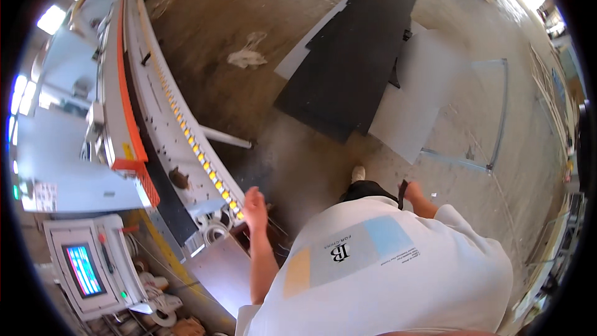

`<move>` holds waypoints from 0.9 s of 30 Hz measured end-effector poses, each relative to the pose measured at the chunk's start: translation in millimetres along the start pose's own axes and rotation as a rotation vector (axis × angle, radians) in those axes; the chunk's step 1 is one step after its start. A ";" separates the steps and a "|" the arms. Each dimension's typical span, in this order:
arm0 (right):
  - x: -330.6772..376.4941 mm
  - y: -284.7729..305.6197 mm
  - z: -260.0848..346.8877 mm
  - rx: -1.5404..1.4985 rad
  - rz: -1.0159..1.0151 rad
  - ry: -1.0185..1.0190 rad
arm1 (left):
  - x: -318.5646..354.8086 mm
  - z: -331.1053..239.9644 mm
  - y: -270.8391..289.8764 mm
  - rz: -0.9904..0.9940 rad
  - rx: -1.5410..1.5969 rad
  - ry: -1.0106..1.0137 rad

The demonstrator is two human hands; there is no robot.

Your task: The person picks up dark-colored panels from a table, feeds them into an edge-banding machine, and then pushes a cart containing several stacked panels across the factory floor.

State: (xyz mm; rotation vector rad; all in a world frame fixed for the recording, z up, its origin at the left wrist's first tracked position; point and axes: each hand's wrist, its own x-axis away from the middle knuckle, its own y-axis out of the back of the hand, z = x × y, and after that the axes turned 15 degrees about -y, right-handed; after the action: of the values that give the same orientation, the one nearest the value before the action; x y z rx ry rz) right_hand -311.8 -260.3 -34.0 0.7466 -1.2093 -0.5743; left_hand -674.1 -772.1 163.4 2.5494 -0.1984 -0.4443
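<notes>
My left hand [255, 210] is held out beside the near end of a long machine's rail [198, 152], which carries a row of yellow-and-white rollers. Its fingers look stretched out, with nothing seen in them; whether it touches the rail I cannot tell. My right hand [414, 192] is by my right side, closed round a dark, narrow thing [403, 191] whose kind is not clear. Ahead on the floor lie long black panels [357, 56], overlapping, with pale sheets [413, 99] beneath them.
An orange-edged machine [127, 87] runs along the left, with a lit control screen [84, 269] at lower left. White rolls [216, 231] sit near its end. A slanted leg [225, 137] juts out underneath. Crumpled plastic [249, 55] and a metal frame [502, 112] lie on the floor.
</notes>
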 end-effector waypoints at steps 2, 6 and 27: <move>36.1 -0.7 38.8 -0.248 0.130 -0.094 | -7.6 -10.5 -51.4 0.286 -0.057 0.042; 19.5 9.5 57.9 -0.141 0.167 -0.042 | -21.9 -24.2 -126.1 0.915 -0.223 -0.198; -138.4 -90.8 227.5 -1.258 0.843 -0.656 | -231.6 136.3 -398.1 1.438 -0.505 -0.557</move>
State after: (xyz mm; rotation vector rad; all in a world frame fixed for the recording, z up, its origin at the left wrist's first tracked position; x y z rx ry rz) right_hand -568.4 -261.2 -149.5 -1.0493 -1.2968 -0.7164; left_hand -918.5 -449.6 -95.4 1.2213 -1.6752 -0.4675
